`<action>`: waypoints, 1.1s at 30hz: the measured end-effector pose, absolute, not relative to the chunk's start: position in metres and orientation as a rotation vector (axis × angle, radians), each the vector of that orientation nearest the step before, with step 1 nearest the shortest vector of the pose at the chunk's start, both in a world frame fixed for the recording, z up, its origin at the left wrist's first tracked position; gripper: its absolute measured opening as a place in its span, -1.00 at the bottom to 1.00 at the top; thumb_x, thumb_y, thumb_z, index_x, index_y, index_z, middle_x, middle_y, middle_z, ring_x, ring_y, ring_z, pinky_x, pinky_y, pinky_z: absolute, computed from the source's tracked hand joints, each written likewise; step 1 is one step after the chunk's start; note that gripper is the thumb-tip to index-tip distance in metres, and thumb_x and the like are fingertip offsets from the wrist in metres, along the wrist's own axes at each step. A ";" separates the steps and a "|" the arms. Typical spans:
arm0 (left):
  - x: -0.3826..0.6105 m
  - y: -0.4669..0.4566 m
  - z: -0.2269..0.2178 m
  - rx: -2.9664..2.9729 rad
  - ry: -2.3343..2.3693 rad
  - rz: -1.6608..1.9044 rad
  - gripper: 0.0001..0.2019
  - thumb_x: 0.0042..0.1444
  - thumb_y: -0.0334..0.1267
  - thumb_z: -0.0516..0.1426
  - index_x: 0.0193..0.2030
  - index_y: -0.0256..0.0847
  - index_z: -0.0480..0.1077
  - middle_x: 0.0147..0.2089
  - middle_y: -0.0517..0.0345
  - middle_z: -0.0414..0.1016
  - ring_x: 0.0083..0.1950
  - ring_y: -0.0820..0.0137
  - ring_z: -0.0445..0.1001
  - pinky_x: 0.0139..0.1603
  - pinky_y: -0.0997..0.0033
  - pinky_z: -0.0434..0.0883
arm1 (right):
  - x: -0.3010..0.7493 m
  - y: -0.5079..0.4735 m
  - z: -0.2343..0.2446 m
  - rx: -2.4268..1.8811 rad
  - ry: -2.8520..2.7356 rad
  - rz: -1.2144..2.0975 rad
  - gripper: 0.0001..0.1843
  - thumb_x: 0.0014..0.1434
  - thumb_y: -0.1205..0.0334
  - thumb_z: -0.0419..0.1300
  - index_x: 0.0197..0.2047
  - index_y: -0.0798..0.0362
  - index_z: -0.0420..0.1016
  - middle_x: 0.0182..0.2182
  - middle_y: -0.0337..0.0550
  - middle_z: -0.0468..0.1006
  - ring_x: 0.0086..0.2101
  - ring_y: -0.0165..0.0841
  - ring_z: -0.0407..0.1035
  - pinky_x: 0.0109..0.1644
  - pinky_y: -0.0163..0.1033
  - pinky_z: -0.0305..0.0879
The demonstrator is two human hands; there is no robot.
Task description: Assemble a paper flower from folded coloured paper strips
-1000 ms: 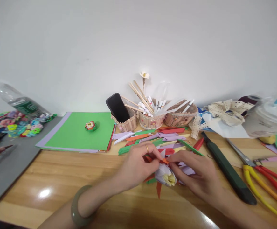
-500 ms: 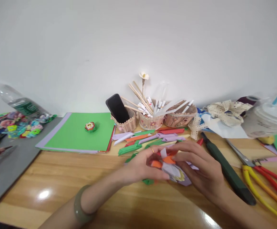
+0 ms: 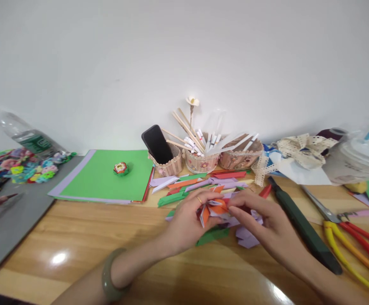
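My left hand [image 3: 187, 220] and my right hand [image 3: 267, 222] meet over the wooden desk [image 3: 76, 241] and both pinch a folded paper flower [image 3: 214, 208] of orange, white and lilac pieces. The left hand wears a gold ring and a green bangle [image 3: 109, 277] on the wrist. A green folded strip [image 3: 211, 235] and lilac folded pieces [image 3: 246, 237] lie on the desk just under the hands. Behind the hands lies a heap of folded paper strips [image 3: 197, 184] in green, orange, lilac and red.
Three stick-built cups [image 3: 200, 161] hold a black phone [image 3: 156, 144], wooden sticks and white pens. A green paper stack [image 3: 104, 176] carries a small paper flower [image 3: 120, 168]. A dark utility knife [image 3: 301, 226], scissors [image 3: 322, 207], pliers [image 3: 356, 245], lace [image 3: 301, 146], a plastic cup [image 3: 356, 159] lie right; a bottle [image 3: 28, 137] left.
The paper flower has been turned in my hands: its cream centre faced me before, now the orange folded points show. Both hands shifted slightly away from me, and lilac pieces now lie exposed on the desk.
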State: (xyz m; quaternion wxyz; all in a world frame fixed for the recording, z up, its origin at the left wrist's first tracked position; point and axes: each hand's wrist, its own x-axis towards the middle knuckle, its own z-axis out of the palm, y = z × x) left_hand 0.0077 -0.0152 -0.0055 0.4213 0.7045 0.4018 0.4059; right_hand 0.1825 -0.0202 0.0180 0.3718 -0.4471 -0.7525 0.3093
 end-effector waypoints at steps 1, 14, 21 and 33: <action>0.007 -0.015 -0.008 1.858 1.026 1.053 -0.66 -0.01 -0.28 0.20 -0.04 -0.15 0.38 -0.01 0.01 0.44 0.04 0.26 0.37 0.10 0.18 0.29 | 0.181 -0.020 0.019 -1.172 -1.917 0.919 -0.82 0.17 0.21 0.09 -0.41 0.05 0.43 -0.48 -0.22 0.45 -0.44 -0.41 0.32 -0.37 -0.32 0.24; 0.009 -0.019 -0.015 1.877 1.040 1.274 -0.58 -0.07 -0.35 0.24 0.00 -0.09 0.41 0.00 0.00 0.45 -0.03 0.31 0.45 -0.01 0.29 0.42 | 0.180 -0.015 0.019 -1.361 -1.543 1.517 -0.55 -0.09 -0.16 0.22 -0.56 0.12 0.39 -0.62 -0.27 0.34 -0.60 -0.51 0.15 -0.56 -0.40 0.03; 0.009 -0.018 -0.016 1.774 1.012 1.283 -0.57 -0.10 -0.27 0.26 -0.01 -0.06 0.42 -0.02 0.00 0.45 -0.04 0.29 0.44 0.00 0.24 0.40 | 0.181 -0.014 0.019 -1.392 -1.552 1.524 -0.55 -0.07 -0.15 0.20 -0.55 0.13 0.38 -0.62 -0.26 0.35 -0.61 -0.51 0.15 -0.59 -0.39 0.04; 0.008 -0.017 -0.013 1.580 0.939 1.192 -0.60 -0.12 -0.22 0.27 -0.07 -0.15 0.43 -0.01 -0.02 0.42 0.03 0.24 0.38 0.09 0.21 0.30 | 0.182 -0.020 0.024 -1.381 -1.677 1.422 -0.63 0.06 -0.07 0.12 -0.51 0.09 0.36 -0.61 -0.27 0.32 -0.61 -0.48 0.18 -0.62 -0.39 0.11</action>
